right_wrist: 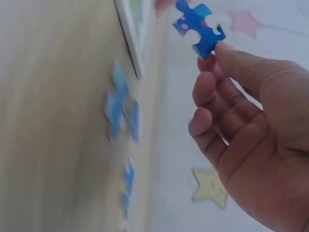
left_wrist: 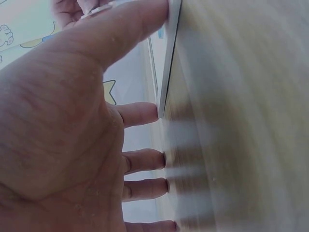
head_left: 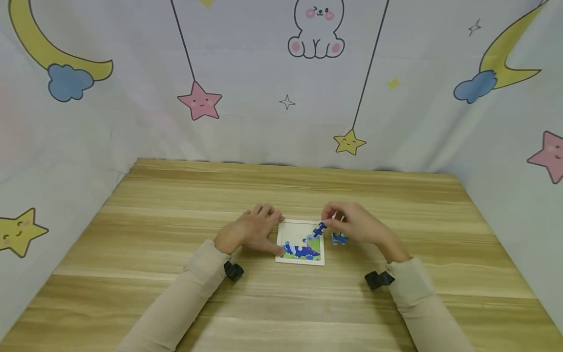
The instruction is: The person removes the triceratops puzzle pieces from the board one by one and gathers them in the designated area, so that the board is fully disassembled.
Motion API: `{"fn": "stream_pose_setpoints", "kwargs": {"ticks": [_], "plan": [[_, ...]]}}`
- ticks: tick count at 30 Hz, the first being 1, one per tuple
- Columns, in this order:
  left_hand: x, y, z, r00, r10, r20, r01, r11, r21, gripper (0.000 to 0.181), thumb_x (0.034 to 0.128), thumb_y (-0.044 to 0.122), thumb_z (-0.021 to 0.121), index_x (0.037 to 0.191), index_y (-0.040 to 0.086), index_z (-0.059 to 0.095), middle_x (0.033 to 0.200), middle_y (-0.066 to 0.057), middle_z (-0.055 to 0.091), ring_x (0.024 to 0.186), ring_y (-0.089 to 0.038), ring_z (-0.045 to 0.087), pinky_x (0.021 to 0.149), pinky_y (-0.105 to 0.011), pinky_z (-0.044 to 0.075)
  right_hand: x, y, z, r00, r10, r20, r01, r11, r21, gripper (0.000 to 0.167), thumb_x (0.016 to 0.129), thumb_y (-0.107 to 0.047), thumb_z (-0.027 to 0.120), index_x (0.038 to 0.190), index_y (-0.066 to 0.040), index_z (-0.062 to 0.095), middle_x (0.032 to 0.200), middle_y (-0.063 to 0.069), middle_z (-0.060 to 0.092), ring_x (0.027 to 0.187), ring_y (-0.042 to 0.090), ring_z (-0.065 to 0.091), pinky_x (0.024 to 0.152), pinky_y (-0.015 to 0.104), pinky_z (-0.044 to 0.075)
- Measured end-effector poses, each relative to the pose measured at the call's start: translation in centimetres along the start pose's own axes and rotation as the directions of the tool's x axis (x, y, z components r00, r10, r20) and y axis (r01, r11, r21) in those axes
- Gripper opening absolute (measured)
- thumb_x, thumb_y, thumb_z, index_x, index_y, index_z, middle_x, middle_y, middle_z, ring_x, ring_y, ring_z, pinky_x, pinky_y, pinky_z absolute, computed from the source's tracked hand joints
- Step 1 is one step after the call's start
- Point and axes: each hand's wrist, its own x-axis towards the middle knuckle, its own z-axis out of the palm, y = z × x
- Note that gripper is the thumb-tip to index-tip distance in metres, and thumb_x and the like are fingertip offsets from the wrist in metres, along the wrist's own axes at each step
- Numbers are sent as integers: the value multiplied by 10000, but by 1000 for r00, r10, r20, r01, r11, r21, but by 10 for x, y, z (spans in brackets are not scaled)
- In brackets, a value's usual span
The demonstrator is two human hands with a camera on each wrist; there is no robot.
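Observation:
A square puzzle tray (head_left: 301, 262) with a pale frame lies on the table, partly filled with blue and green pieces along its bottom and right side. Its upper left shows bare board. My left hand (head_left: 257, 230) rests at the tray's left edge, thumb on the lower left corner and the other fingers spread, fingertips down by the upper left corner. Between thumb and fingertips, my right hand (head_left: 358, 222) pinches a blue puzzle piece (right_wrist: 199, 26), held up above the tray's upper right part. Loose puzzle pieces (head_left: 339, 239) lie right of the tray, under the right hand.
The wooden table (head_left: 272, 308) reaches back to a white curtain (head_left: 246, 132) printed with stars, moons and a bear. More loose blue pieces (right_wrist: 128, 186) lie beyond the nearest one in the right wrist view, blurred. Each wrist carries a small black camera (head_left: 233, 271).

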Motion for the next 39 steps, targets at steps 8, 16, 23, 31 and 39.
{"fn": "stream_pose_setpoints", "kwargs": {"ticks": [8, 16, 23, 31, 39], "plan": [[-2, 2, -1, 1000, 7, -1, -7, 1000, 3, 854, 838, 651, 686, 1473, 155, 402, 1469, -169, 353, 1336, -373, 347, 1037, -595, 371, -24, 29, -37, 995, 94, 44, -94, 996, 5, 64, 993, -89, 628, 980, -96, 690, 869, 13, 664, 760, 164, 570, 649, 272, 462], [-5, -2, 2, 1000, 9, -16, -9, 1000, -23, 866, 831, 640, 703, 1473, 139, 410, 1455, -177, 370, 1334, -385, 350, 1040, -613, 363, -32, 47, -41, 983, 132, 128, -128, 991, -37, 90, 978, -54, 632, 934, -94, 699, 876, -22, 657, 785, 152, 534, 691, 269, 453], [-2, -1, 1, 999, 21, -26, -22, 1000, -20, 855, 838, 641, 693, 1470, 137, 414, 1450, -178, 372, 1327, -386, 359, 1040, -612, 365, -33, 54, -41, 985, 120, 125, -112, 991, -70, 104, 970, -47, 643, 902, -102, 698, 868, -30, 666, 776, 121, 532, 689, 273, 457], [1, -1, 0, 999, 23, -24, -23, 1000, -1, 852, 837, 646, 688, 1465, 140, 412, 1452, -180, 367, 1323, -385, 360, 1038, -608, 370, -31, 48, -41, 975, 201, 99, -193, 977, -89, 97, 967, -48, 642, 1005, -81, 725, 893, -9, 688, 766, 151, 532, 671, 281, 447], [0, -2, 2, 999, 29, -28, -29, 1000, -6, 856, 835, 644, 693, 1463, 134, 415, 1441, -179, 375, 1322, -389, 362, 1034, -612, 373, -15, 32, -19, 981, 127, 149, -122, 992, -40, 103, 980, -104, 649, 1052, -88, 721, 892, -21, 686, 717, 130, 540, 628, 261, 461]]}}
